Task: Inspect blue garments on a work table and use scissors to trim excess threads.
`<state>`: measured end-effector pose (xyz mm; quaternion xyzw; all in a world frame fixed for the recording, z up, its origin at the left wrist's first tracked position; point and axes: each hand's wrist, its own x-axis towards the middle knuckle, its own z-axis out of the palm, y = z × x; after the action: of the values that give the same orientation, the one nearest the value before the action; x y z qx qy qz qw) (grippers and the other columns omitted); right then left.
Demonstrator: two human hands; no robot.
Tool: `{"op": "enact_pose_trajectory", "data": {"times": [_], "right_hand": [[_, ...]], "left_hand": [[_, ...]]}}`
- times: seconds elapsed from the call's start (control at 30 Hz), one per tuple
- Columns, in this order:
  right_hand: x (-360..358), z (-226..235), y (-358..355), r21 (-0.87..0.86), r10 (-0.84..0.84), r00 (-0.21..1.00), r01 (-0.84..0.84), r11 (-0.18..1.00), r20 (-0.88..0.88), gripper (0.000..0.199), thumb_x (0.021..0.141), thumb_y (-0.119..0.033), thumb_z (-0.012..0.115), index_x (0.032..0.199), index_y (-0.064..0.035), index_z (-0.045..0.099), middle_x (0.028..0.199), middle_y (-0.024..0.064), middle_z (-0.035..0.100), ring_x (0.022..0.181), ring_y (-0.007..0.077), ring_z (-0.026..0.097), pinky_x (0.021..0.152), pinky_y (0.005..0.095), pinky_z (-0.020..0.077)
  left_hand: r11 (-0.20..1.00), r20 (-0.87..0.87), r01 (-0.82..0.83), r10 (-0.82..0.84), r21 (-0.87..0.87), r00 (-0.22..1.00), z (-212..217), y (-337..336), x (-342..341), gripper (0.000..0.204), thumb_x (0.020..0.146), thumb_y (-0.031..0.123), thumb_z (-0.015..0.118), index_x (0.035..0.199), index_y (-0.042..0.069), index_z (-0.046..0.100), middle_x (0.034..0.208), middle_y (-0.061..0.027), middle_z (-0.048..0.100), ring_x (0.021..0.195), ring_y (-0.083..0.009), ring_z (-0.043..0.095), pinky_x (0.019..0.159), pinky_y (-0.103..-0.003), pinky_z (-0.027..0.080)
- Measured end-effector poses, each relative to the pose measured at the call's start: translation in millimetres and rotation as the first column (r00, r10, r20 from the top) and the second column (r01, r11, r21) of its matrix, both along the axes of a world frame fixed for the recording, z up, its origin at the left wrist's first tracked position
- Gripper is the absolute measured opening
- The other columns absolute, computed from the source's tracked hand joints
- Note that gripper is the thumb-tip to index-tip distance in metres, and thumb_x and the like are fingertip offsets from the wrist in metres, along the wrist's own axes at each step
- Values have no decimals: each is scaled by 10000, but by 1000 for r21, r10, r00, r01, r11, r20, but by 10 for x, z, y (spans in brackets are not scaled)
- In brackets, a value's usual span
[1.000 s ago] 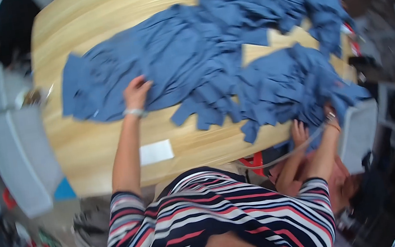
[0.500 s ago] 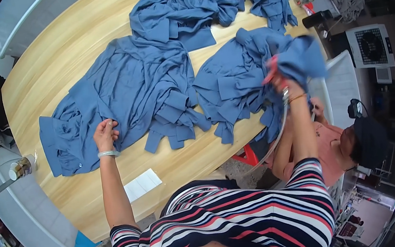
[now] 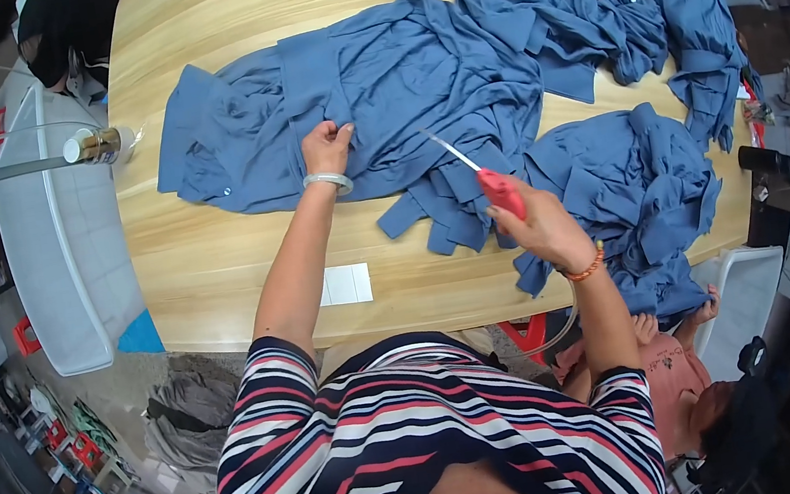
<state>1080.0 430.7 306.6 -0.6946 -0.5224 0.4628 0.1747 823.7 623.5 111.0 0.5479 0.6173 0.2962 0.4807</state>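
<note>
A blue garment point(image 3: 381, 77) lies spread and wrinkled across the table in front of me. On its near part, my left hand point(image 3: 328, 149) pinches the cloth with curled fingers. Held in my right hand point(image 3: 547, 234) is a red air blow gun point(image 3: 500, 192) with a thin metal nozzle and a hose trailing down. The nozzle points up and left above the garment's lower right part, seemingly apart from the cloth. Right of this hand, another blue garment point(image 3: 626, 164) is heaped and hangs over the near table edge.
More blue garments point(image 3: 563, 1) are bunched at the far right of the wooden table point(image 3: 218, 282). A white paper sheet point(image 3: 347, 284) lies near its front edge. A co-worker point(image 3: 669, 365) sits close at right, hands on hanging cloth. A pale bin point(image 3: 50, 235) stands left.
My right hand has come left from the heaped garment at right, which it was moving, to above the spread one. My left hand stays on the cloth. The view has swung right.
</note>
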Motion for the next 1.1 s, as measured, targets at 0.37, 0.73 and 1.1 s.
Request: {"op": "enact_pose_trajectory", "data": {"times": [0.37,0.73,1.1], "right_hand": [[-567,4,565,-46,227,902,-226,973,366,333,887,-271,626,1115,-35,574,768,216,671,751,399,668,678,475,519],[-444,-131,447,22,220,956,-229,973,194,423,911,-263,610,1284,-87,515,906,246,660,856,435,633,739,477,498],[-615,99,726,-36,272,912,-275,961,306,390,906,-277,616,1238,-81,552,820,252,655,812,430,637,708,472,501]], "left_hand": [[897,503,90,158,-433,849,159,-14,-167,164,864,146,732,782,71,611,762,-25,644,668,-118,625,656,-261,536],[986,331,84,-33,-141,943,318,-141,-477,306,971,240,590,1151,-5,617,1024,-92,682,822,-141,670,706,-236,538],[907,374,83,86,-413,923,178,164,-97,142,908,113,641,1000,4,636,782,-55,660,579,-107,632,514,-209,484]]}}
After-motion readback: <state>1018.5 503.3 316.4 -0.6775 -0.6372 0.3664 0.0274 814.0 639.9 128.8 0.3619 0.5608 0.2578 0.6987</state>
